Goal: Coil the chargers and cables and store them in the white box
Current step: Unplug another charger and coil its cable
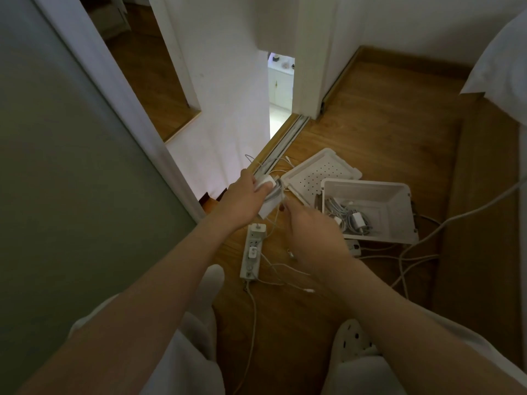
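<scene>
The left hand (245, 195) grips a white square charger brick (265, 184), its thin white cable (271, 196) part-wound, just left of the open white plastic box (399, 195). The right hand (310, 238) seems to pinch the cable's loose run. Keep loops snug and even.

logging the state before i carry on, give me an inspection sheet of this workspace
surface: wooden floor, dimly lit.
job's things: white box open, coiled chargers inside; perforated lid lies beside it.
clutter: power strip on the floor, a plug in it.
hands: left hand grips a charger brick; right hand pinches its cable.
cables: loose white cables trail over the floor right of the box and by the strip.
surroundings: sliding-door track, white wall, bed edge at right.
</scene>
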